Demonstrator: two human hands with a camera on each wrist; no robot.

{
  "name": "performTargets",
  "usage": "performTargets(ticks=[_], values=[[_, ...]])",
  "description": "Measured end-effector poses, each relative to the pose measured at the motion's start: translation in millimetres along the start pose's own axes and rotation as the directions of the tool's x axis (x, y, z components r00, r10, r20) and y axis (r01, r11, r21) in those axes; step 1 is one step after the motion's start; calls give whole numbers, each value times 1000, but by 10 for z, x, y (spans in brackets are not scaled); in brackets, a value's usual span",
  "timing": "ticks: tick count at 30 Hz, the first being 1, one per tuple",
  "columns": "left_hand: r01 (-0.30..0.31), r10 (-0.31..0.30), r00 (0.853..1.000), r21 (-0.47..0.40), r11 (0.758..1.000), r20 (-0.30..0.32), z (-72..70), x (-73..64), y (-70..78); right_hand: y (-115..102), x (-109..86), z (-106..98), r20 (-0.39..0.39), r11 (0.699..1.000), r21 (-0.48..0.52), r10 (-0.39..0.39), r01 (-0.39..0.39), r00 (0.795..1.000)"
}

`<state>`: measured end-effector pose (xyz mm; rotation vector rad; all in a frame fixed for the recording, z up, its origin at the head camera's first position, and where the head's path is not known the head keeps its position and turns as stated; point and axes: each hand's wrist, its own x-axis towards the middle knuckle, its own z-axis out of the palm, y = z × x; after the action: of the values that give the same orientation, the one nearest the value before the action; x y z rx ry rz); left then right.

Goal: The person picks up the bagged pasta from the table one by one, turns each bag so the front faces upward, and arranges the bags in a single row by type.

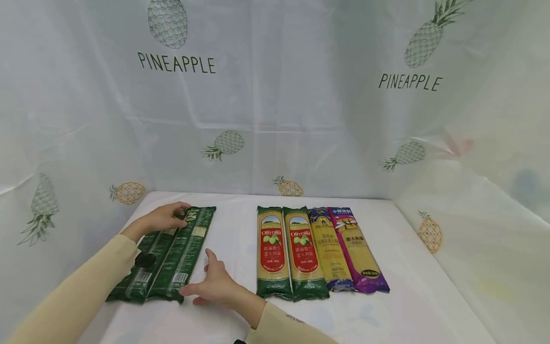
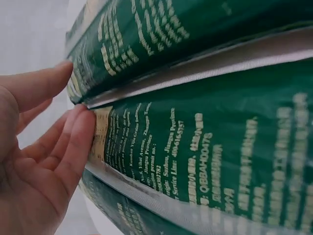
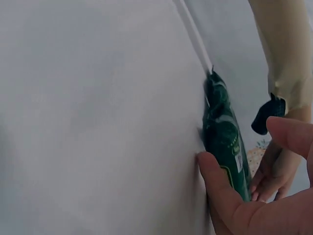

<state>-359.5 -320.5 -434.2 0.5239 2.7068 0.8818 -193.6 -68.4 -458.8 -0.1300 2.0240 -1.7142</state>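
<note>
Two green spaghetti packs lie side by side at the left of the table, printed backs and barcodes up: a left pack (image 1: 133, 289) and a right pack (image 1: 180, 258). My left hand (image 1: 163, 219) reaches over their far ends; in the left wrist view its fingertips (image 2: 80, 120) touch one pack's end and its thumb is at the other. My right hand (image 1: 216, 285) is spread beside the right pack's near corner, thumb tip at its edge. The right wrist view shows that green pack (image 3: 226, 132) edge-on, with a fingertip (image 3: 208, 161) close along its side.
Right of centre lie two green-ended Olivoilà spaghetti packs (image 1: 270, 253) (image 1: 306, 253), fronts up. Next to them are a blue-and-yellow pack (image 1: 331, 253) and a purple pack (image 1: 358, 251), slightly slanted. A pineapple-print curtain (image 1: 301, 110) stands around the white table (image 1: 232, 234).
</note>
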Motion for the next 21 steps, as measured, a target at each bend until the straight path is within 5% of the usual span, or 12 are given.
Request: performTargets(ticks=[5,11,21], values=[[6,-6,1000,3,1000,31,9,45,-16,-6,87,155,-66,989,-142,-44,34,997],[21,-24,999,57,998,41,18,80,1,-5,218,297,-102,912,-405,-122,71,987],[25,-30,995,50,998,93,38,107,-6,-61,289,313,-91,819,-566,-175,94,980]])
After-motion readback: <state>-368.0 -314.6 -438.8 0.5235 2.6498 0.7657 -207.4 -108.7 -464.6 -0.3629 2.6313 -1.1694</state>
